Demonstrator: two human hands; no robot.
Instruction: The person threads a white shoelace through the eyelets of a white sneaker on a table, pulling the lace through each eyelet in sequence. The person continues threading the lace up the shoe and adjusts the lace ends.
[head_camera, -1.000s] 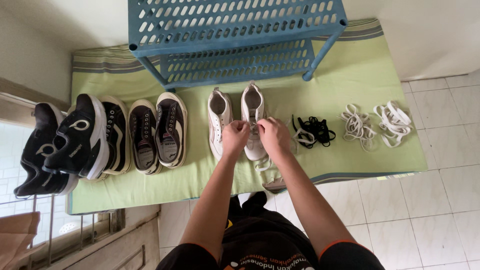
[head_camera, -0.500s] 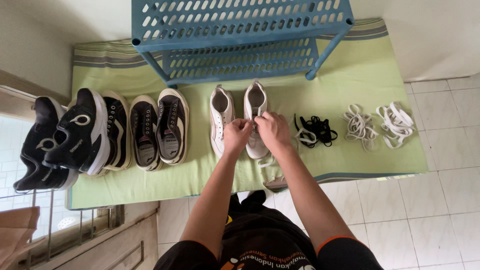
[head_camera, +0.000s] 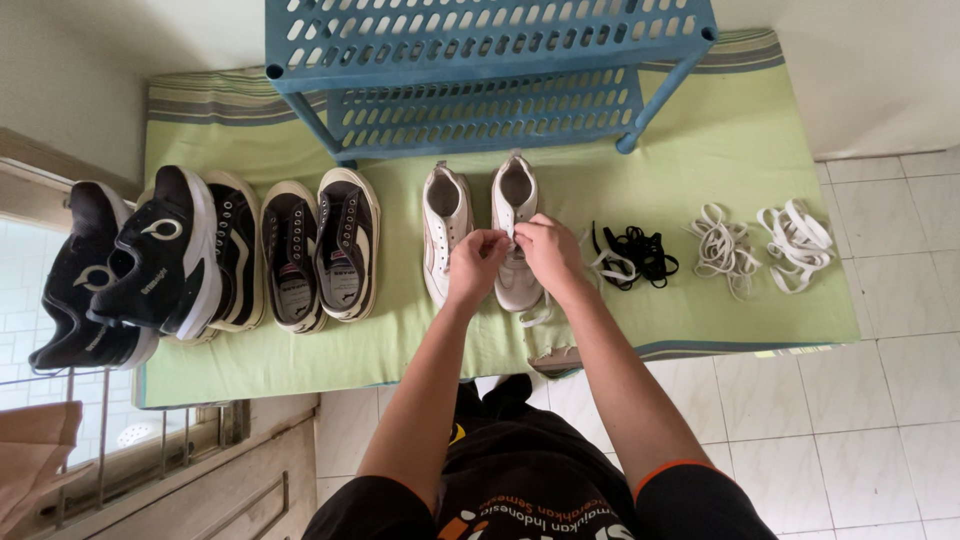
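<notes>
Left hand (head_camera: 477, 262) and right hand (head_camera: 545, 252) pinched on a white lace (head_camera: 533, 317) over the right white shoe (head_camera: 516, 232) mid-mat (head_camera: 700, 320), near its front edge, fingertips and eyelets hidden, lace end trailing out below, black shoes (head_camera: 90, 290) overhanging the left edge.

A home entryway; tiled floor (head_camera: 880, 400), blue shoe rack (head_camera: 480, 60), shoes lined on a green mat (head_camera: 700, 310).

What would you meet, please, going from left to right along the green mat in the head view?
Black sneakers → dark slip-on shoes with white soles → left white shoe → right white shoe, with the left hand and right hand on it → black laces → cream laces → white laces.
</notes>
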